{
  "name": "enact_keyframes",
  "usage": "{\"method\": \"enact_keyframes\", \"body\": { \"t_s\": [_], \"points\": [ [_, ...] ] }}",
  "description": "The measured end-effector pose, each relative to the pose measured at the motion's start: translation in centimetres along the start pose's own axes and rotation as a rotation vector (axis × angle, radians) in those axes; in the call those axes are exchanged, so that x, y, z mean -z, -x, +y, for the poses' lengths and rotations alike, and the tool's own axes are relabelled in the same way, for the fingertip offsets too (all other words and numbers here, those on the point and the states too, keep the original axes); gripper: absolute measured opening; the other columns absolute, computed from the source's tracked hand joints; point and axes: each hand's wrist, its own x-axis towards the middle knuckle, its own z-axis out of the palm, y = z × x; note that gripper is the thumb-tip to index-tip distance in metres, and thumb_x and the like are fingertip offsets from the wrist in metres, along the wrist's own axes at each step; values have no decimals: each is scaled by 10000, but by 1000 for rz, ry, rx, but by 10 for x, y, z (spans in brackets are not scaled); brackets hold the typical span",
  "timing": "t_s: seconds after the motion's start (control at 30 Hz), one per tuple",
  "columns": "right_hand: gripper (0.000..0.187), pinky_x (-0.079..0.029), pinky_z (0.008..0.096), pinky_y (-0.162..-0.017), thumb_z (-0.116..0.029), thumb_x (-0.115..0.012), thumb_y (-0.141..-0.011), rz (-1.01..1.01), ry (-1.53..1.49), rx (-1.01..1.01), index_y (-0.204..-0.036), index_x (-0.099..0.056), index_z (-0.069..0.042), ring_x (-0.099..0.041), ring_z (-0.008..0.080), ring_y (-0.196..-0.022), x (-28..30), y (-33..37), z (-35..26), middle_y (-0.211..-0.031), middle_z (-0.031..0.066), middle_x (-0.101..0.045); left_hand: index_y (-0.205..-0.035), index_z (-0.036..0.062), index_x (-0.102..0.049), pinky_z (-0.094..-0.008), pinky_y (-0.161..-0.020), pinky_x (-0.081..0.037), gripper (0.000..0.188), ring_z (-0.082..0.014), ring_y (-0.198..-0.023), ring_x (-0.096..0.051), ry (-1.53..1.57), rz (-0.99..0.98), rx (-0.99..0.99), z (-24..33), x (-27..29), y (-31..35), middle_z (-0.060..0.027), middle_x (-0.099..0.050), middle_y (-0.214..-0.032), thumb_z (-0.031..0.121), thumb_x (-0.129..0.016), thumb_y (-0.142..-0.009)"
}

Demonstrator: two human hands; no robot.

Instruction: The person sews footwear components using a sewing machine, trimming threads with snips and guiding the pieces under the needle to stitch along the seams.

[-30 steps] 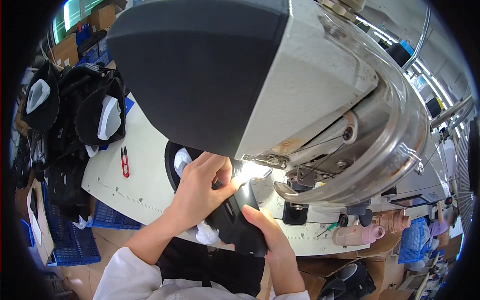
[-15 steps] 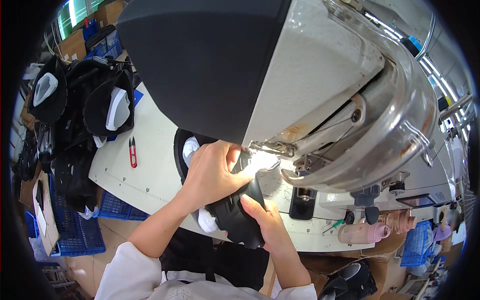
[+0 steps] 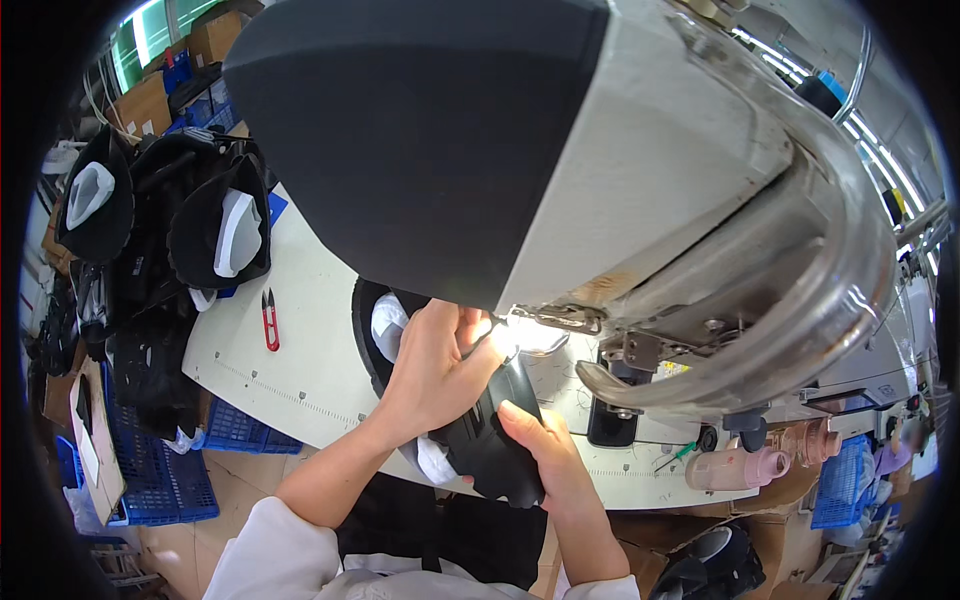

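Pinching curved, smooth black piece [image 3: 496,458] with right hand [image 3: 554,457]; cannot tell left hand [image 3: 432,377] grip; likely light, springy; hold by edges.

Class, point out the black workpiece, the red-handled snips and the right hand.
Black workpiece [image 3: 498,455]: head view, lower panel.
Red-handled snips [image 3: 271,332]: head view, on the red handle.
Right hand [image 3: 550,452]: head view, below the thumb.

The left forearm [image 3: 340,475] lay obliquely from the lower left toward the centre of the frame, where the left hand [image 3: 432,372] was turned back uppermost, its fingers [image 3: 472,326] curled and its thumb [image 3: 485,356] extended rightward in a gripping pose. The right forearm [image 3: 588,535] stood steeply above the lower edge, right of centre; the right hand [image 3: 556,450] was clasped, thumb uppermost, the other fingers mostly hidden.
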Motion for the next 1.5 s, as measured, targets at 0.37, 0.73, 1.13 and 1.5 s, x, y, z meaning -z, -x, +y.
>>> {"method": "enact_keyframes", "body": {
  "t_s": [0.37,0.73,1.13,1.5],
  "points": [
    [491,-565,299,-555,-358,-564,-966,-25,-23,7,-1141,-563,101,-704,251,-666,-14,-2,-8,-913,182,-686,-891,7,-527,-285,-532,-268,130,-86,-615,-323,69,-119,113,-12,12,-15,12,-359,-688,-42,-525,-771],
    [513,-562,280,-577,-382,-543,-965,-10,-14,6,-1161,-566,92,-703,221,-685,-20,-2,-14,-947,173,-685,-1063,24,-535,-252,-581,-293,328,-75,-669,-345,165,-226,0,-14,25,-14,9,-425,-826,-61,-549,-746],
    [475,-563,307,-651,-353,-509,-975,11,-99,26,-1162,-573,80,-693,226,-727,-23,-7,-17,-949,162,-685,-856,-19,-563,-279,-521,-344,140,-79,-596,-419,-86,-308,33,-12,23,-31,-15,-498,-729,-67,-516,-733],
    [447,-557,289,-579,-336,-496,-980,-12,-104,19,-1141,-574,73,-700,234,-684,-21,-11,-20,-916,170,-685,-864,-27,-579,-289,-529,-375,133,-100,-637,-474,-93,18,-226,-75,1,-20,-32,-522,-703,-61,-523,-748]
  ]
}}
